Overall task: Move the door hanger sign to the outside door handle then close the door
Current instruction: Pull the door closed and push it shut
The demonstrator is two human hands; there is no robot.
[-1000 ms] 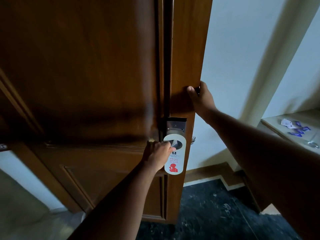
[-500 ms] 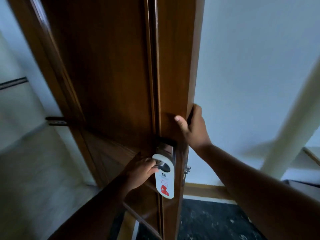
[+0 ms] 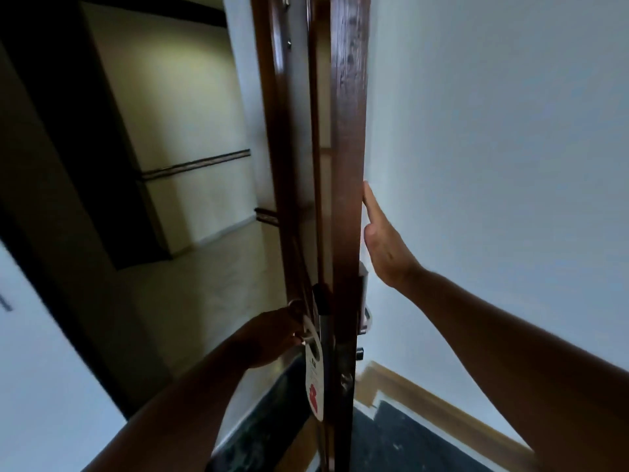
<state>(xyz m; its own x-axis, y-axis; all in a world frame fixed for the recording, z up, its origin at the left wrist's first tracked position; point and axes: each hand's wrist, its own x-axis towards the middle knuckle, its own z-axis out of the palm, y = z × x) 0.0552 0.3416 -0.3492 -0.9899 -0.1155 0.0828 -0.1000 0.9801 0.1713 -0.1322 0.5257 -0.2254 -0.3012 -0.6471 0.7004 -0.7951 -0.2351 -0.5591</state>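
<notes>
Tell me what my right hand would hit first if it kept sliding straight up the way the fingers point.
Probably nothing new: your right hand lies open along the door's edge, fingers pointing up it. Straight on, it would likely just follow that wooden edge, which looks bare to the top of the view. Depth is hard to judge.

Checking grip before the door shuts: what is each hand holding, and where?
Left hand grips the handle through the sign's hole; right hand rests flat on the door.

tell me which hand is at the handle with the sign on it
The left hand, low on the door's hallway side, is at the handle where the sign hangs. The right hand rests flat and open higher up on the door's other face.
</notes>
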